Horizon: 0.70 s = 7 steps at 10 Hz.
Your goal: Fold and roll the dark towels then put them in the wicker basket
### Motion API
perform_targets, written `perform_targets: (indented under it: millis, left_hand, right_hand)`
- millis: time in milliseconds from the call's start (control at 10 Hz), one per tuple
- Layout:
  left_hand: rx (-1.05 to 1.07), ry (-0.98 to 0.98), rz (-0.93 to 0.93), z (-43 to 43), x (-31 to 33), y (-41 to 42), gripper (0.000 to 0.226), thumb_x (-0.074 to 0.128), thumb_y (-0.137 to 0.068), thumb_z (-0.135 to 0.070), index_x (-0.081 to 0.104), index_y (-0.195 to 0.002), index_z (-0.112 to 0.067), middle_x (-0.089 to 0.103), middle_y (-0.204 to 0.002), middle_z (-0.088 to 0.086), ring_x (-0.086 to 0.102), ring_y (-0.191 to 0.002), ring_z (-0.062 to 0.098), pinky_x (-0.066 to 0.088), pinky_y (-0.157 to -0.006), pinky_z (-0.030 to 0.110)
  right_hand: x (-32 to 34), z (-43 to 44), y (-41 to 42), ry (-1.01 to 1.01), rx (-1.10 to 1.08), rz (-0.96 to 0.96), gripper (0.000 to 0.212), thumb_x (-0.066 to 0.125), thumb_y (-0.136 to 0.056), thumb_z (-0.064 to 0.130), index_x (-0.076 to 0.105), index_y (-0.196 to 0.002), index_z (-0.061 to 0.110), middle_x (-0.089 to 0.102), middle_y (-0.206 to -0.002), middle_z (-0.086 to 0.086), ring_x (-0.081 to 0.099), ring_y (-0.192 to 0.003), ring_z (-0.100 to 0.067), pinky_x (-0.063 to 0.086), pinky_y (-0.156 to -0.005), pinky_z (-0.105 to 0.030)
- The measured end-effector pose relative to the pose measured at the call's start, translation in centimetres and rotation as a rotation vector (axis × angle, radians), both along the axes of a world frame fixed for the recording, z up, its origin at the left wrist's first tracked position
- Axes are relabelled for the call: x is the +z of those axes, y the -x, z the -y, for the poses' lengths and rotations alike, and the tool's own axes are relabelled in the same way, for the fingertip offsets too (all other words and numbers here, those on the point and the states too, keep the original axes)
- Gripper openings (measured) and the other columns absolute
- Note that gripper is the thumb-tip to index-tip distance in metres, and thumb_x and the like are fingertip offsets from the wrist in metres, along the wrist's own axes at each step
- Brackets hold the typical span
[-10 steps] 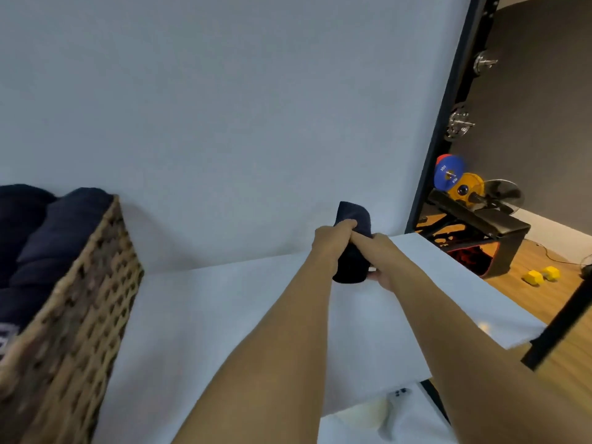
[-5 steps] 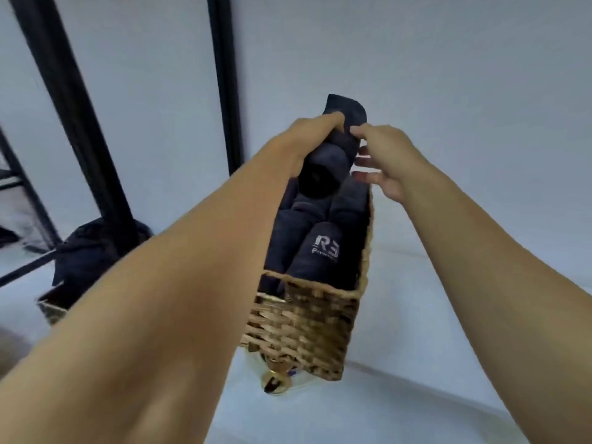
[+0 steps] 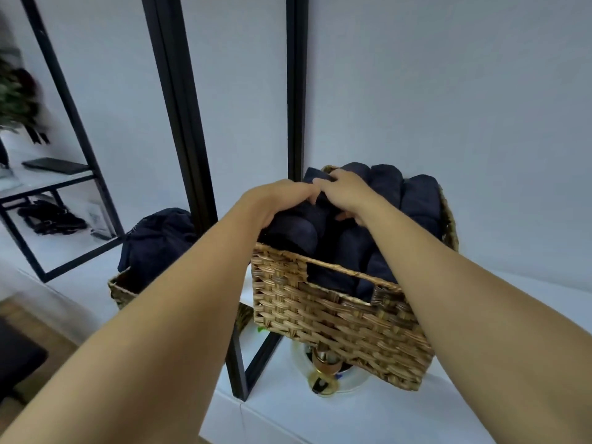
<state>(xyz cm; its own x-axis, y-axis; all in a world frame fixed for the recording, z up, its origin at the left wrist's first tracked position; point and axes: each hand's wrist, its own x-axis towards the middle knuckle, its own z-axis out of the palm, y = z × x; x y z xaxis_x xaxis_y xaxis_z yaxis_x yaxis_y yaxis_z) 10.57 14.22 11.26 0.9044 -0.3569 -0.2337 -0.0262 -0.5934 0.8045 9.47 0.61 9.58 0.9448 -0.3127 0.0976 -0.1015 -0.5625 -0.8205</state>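
Observation:
A wicker basket (image 3: 336, 315) stands on a white surface, filled with several rolled dark towels (image 3: 416, 200). Both my hands reach into its left side. My left hand (image 3: 282, 200) grips a rolled dark towel (image 3: 298, 229) that lies at the basket's left edge. My right hand (image 3: 346, 190) holds the far end of the same roll, fingers curled over it. The roll's lower part is hidden behind the basket wall.
A second wicker basket (image 3: 120, 288) with loose dark towels (image 3: 157, 238) sits to the left, behind black frame posts (image 3: 179, 107). A gold and white object (image 3: 323, 370) lies under the main basket. Black shelving (image 3: 48, 187) stands at far left.
My view swung from the white table to the basket. Both hands carried the rolled towel over and lowered it into the basket's left side.

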Motion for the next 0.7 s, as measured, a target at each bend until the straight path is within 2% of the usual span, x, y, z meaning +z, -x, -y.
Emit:
perform_targets:
  millis: [100, 200, 300, 400, 500, 600, 700]
  left_hand:
    - [-0.044, -0.068, 0.080, 0.8, -0.5, -0.4, 0.016, 0.052, -0.084, -0.029, 0.059, -0.083, -0.014, 0.063, -0.090, 0.010, 0.060, -0.084, 0.028, 0.047, -0.080, 0.034]
    - [-0.132, -0.285, 0.145, 1.6, -1.0, -0.7, 0.018, 0.047, -0.087, -0.032, 0.054, -0.078, -0.018, 0.057, -0.094, 0.009, 0.053, -0.086, 0.025, 0.041, -0.083, 0.035]
    - [-0.193, -0.459, 0.111, 2.1, -1.0, -1.0, 0.023, 0.047, -0.085, -0.034, 0.055, -0.099, -0.018, 0.054, -0.112, 0.013, 0.051, -0.094, 0.026, 0.037, -0.081, 0.035]
    - [-0.210, -0.546, 0.073, 2.5, -0.2, -0.7, 0.022, 0.048, -0.083, -0.034, 0.053, -0.098, -0.018, 0.055, -0.111, 0.014, 0.054, -0.096, 0.028, 0.041, -0.082, 0.037]
    - [-0.247, -0.613, 0.100, 2.9, 0.9, -0.4, 0.012, 0.049, -0.085, -0.027, 0.052, -0.085, -0.015, 0.057, -0.096, 0.013, 0.054, -0.084, 0.026, 0.042, -0.078, 0.035]
    - [-0.266, -0.686, 0.215, 3.6, 2.4, -0.5, 0.019, 0.057, -0.087, -0.027, 0.054, -0.097, -0.011, 0.056, -0.091, 0.011, 0.058, -0.082, 0.027, 0.049, -0.082, 0.036]
    - [-0.218, -0.415, 0.411, 5.4, 4.1, -0.9, 0.029, 0.058, -0.088, -0.032, 0.060, -0.102, -0.007, 0.064, -0.096, 0.012, 0.063, -0.084, 0.028, 0.056, -0.083, 0.039]
  right_hand:
    - [-0.8, 0.3, -0.7, 0.240, -0.055, -0.033, 0.056, 0.046, -0.099, 0.039, 0.040, -0.146, 0.009, 0.048, -0.141, -0.014, 0.052, -0.119, -0.030, 0.057, -0.086, -0.044]
    - [-1.8, 0.6, -1.2, 0.507, -0.075, -0.133, 0.043, 0.041, -0.100, 0.026, 0.048, -0.138, 0.006, 0.043, -0.141, -0.020, 0.046, -0.123, -0.033, 0.046, -0.093, -0.039]
    - [-2.8, 1.0, -1.6, 0.611, -0.071, -0.184, 0.039, 0.041, -0.101, 0.023, 0.051, -0.135, 0.005, 0.045, -0.139, -0.020, 0.046, -0.122, -0.032, 0.039, -0.087, -0.035]
    - [-2.6, 1.3, -1.2, 0.632, -0.052, -0.173, 0.038, 0.045, -0.101, 0.026, 0.055, -0.131, 0.005, 0.052, -0.133, -0.018, 0.053, -0.115, -0.031, 0.037, -0.080, -0.032]
    - [-2.0, 1.7, -0.2, 0.586, -0.012, -0.122, 0.034, 0.051, -0.098, 0.030, 0.064, -0.116, 0.004, 0.065, -0.109, -0.012, 0.060, -0.091, -0.026, 0.043, -0.069, -0.028]
    - [-0.6, 2.3, 1.6, 0.303, 0.025, -0.033, 0.028, 0.059, -0.094, 0.028, 0.070, -0.106, 0.006, 0.069, -0.099, -0.010, 0.066, -0.086, -0.025, 0.059, -0.070, -0.037]
    - [1.8, 3.1, 3.8, -0.137, -0.037, 0.215, 0.024, 0.056, -0.096, 0.028, 0.071, -0.101, 0.010, 0.070, -0.092, -0.006, 0.064, -0.077, -0.015, 0.054, -0.059, -0.026]
